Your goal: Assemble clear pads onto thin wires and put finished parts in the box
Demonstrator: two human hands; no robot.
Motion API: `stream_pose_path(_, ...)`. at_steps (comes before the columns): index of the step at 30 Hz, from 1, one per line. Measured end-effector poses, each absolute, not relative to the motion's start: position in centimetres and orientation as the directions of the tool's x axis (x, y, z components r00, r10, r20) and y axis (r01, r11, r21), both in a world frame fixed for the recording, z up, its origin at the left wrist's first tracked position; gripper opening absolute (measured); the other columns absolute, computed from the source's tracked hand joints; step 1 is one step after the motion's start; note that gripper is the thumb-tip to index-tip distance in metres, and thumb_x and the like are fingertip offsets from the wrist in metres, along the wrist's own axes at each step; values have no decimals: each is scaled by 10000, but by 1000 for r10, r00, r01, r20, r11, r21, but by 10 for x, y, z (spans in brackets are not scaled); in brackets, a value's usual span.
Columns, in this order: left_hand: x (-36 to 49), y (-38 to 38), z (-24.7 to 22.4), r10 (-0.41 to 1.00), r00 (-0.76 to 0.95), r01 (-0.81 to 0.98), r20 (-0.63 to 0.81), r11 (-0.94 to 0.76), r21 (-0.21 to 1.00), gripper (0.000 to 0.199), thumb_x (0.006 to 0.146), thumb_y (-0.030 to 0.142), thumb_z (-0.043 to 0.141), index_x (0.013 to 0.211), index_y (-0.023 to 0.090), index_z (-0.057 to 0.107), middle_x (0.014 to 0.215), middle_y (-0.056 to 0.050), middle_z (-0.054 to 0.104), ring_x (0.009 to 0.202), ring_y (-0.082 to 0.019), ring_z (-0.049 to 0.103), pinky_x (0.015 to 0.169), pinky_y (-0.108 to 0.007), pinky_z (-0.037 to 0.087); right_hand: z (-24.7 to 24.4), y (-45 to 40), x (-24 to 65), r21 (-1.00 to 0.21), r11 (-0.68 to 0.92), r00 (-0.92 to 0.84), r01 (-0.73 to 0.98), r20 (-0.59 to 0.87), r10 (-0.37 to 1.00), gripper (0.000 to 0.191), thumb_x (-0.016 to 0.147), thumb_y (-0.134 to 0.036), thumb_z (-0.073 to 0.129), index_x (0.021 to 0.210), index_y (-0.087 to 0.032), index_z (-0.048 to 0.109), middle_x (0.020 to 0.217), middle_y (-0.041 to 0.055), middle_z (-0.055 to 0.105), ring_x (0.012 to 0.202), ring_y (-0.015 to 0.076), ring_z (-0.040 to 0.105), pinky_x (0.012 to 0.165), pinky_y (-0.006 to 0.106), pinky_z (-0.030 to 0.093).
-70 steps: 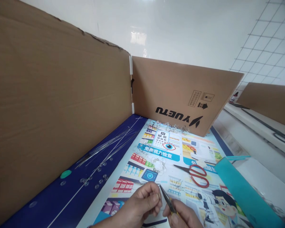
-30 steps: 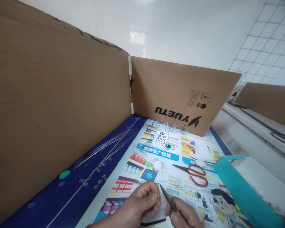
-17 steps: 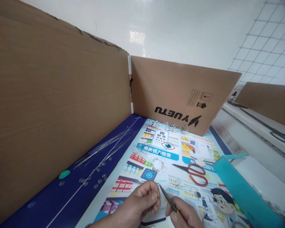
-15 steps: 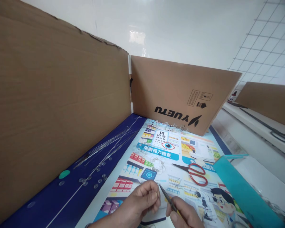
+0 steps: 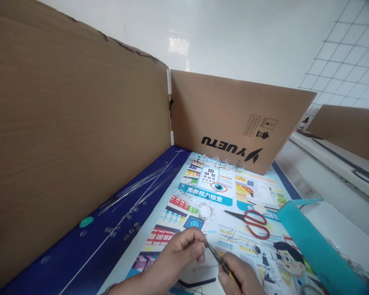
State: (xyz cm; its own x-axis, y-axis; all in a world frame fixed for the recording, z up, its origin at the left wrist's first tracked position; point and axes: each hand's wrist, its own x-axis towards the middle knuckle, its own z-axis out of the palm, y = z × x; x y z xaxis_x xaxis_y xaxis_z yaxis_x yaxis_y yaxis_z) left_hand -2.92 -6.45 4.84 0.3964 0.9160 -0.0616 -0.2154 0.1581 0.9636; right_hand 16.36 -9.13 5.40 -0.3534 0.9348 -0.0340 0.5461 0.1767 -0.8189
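Note:
My left hand [image 5: 184, 252] is pinched closed near the bottom centre, and what its fingertips hold is too small to make out. To its right, my right hand [image 5: 238, 274] grips a slim dark tool with yellow on its handle [image 5: 217, 256]. The tool's tip points up and left, at the fingertips of my left hand. Thin wire [image 5: 199, 268] shows below the hands. Red-handled scissors [image 5: 255, 223] lie on the printed sheet beyond my right hand. A loose ring of wire and clear beads [image 5: 205, 209] rests on the sheet beyond my left hand.
Cardboard panels stand at the left [image 5: 80, 106] and back [image 5: 233, 110]. Long thin wires [image 5: 138, 188], clear beads [image 5: 130, 231] and a green disc [image 5: 86, 222] lie on the blue surface at left. A teal-edged box [image 5: 316, 246] sits at right, with more beaded wire at the back panel's foot.
My left hand has moved slightly up and left, its fingers still pinched. The tool has stayed in my right hand, its tip still by my left fingertips. The view has shifted slightly.

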Motion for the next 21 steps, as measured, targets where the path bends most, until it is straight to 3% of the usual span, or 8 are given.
stream_pose_path(4, -35, -62, 55, 918, 397, -64, -11, 40, 997, 211, 824, 368, 535, 745, 174, 562, 642, 13, 537, 647, -136, 460, 645, -243, 327, 61, -90, 166, -781, 176, -390, 599, -92, 916, 263, 812, -425, 436, 680, -201, 395, 620, -28, 401, 580, 123, 362, 540, 234, 292)
stream_pose_path(8, -42, -56, 65, 898, 419, 173, 134, -224, 959, 228, 862, 317, 479, 710, 183, 583, 676, -3, 546, 682, -154, 477, 668, -252, 316, 66, -88, 170, -749, 201, -424, 632, -118, 898, 225, 820, -370, 442, 683, -205, 376, 631, -29, 414, 581, 120, 372, 529, 227, 288)
stream_pose_path(14, -51, -45, 70, 741, 543, 354, 394, -628, 693, 209, 854, 140, 438, 757, 209, 609, 659, -26, 561, 661, -177, 463, 682, -287, 277, 69, -84, 179, -686, 293, -460, 666, -68, 886, 195, 844, -372, 442, 744, -207, 469, 664, -11, 504, 580, 129, 436, 525, 231, 307)
stream_pose_path(18, -53, -42, 67, 655, 633, 469, 413, -749, 468, 247, 770, 26, 424, 767, 210, 588, 623, -14, 539, 611, -171, 430, 682, -304, 269, 74, -80, 187, -588, 401, -522, 702, -42, 852, 183, 845, -350, 447, 767, -201, 518, 718, 13, 564, 619, 147, 499, 538, 238, 328)
stream_pose_path(21, -51, -43, 60, 614, 670, 509, 418, -789, 344, 245, 736, 8, 422, 745, 208, 565, 647, -20, 540, 626, -178, 425, 703, -323, 269, 76, -80, 192, -439, 482, -547, 758, -26, 837, 141, 836, -302, 459, 856, -198, 552, 800, 43, 603, 703, 179, 550, 583, 254, 356)
